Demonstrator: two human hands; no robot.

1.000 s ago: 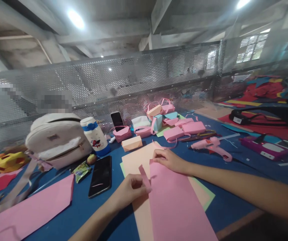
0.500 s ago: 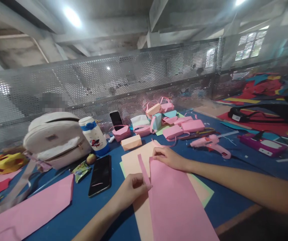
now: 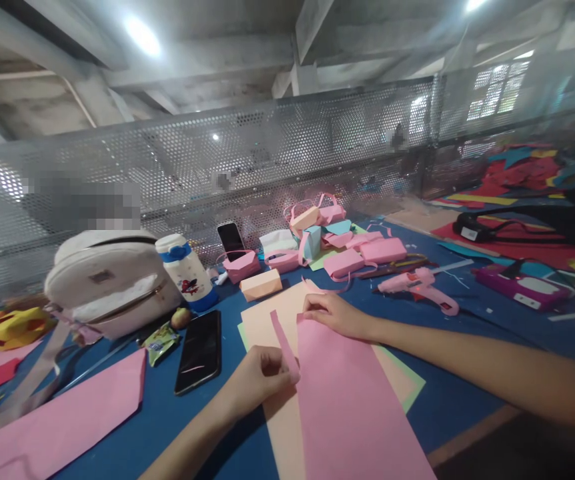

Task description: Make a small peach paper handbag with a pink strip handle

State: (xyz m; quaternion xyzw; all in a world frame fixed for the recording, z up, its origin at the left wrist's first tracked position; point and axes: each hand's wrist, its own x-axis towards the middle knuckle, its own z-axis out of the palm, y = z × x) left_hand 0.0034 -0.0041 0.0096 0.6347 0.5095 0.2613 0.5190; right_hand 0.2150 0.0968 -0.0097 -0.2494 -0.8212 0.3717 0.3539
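A large pink sheet [image 3: 352, 400] lies over peach paper [image 3: 280, 433] and green paper [image 3: 415, 398] on the blue table. My left hand [image 3: 262, 377] pinches the lower end of a narrow pink strip [image 3: 283, 343] beside the sheet's left edge; the strip's upper part leans up and to the left. At the sheet's top left corner, my right hand [image 3: 335, 313] rests with curled fingers gripping the paper's edge. The tips of its fingers are partly hidden.
Left are a black phone [image 3: 198, 352], a bottle [image 3: 187, 273], a white backpack [image 3: 112, 283] and another pink sheet [image 3: 67, 417]. Small folded paper bags [image 3: 343, 263] stand behind my hands. A pink glue gun [image 3: 420, 288] and purple device [image 3: 522, 287] lie right.
The strip's top has shifted slightly left, leaving a wider gap to the pink sheet. My left hand still pinches its lower end. My right hand has barely moved.
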